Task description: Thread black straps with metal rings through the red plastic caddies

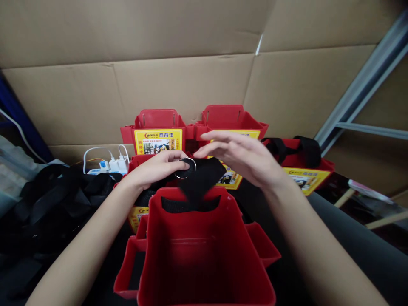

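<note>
A red plastic bin sits right in front of me, with a black webbing strap across its far rim. My left hand pinches the strap together with a metal ring above that rim. Just to the right hovers my right hand, fingers spread and pointing left over the strap's raised end, not clearly gripping it.
More red bins with yellow labels stand behind, one at the right carrying a black strap. A pile of black straps lies at the left beside a white power strip. Cardboard sheets form the back wall.
</note>
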A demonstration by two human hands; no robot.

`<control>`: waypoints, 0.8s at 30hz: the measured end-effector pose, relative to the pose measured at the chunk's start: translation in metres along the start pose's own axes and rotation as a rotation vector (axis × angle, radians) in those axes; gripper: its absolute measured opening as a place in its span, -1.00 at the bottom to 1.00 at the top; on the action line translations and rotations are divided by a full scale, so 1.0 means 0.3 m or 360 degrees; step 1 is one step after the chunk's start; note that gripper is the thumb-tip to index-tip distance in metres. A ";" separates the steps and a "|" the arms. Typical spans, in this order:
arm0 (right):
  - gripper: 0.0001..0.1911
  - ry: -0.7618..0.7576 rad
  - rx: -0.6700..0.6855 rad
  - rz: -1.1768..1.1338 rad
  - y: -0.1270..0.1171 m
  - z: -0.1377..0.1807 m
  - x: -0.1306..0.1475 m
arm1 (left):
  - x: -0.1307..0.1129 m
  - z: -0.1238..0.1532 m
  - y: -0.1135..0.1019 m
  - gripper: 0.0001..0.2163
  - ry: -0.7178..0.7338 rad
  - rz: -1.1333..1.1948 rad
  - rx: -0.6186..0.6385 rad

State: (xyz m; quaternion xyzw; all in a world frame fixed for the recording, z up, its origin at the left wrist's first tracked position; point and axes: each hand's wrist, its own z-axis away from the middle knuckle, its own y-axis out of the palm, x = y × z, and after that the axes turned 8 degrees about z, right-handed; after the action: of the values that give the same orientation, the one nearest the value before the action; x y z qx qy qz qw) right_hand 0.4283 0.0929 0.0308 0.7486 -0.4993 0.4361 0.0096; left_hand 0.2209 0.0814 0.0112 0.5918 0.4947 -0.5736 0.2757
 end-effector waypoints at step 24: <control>-0.92 0.0228 0.0556 0.1288 -0.115 0.041 0.024 | -0.016 0.004 -0.007 -0.93 0.0049 -0.0151 -0.0012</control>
State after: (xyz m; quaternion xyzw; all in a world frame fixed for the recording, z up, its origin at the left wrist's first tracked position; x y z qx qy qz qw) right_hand 0.4631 0.0992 0.0426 0.4513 -0.6689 0.5334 -0.2539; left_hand 0.2191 0.0797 0.0160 0.5753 0.5285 -0.5750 0.2428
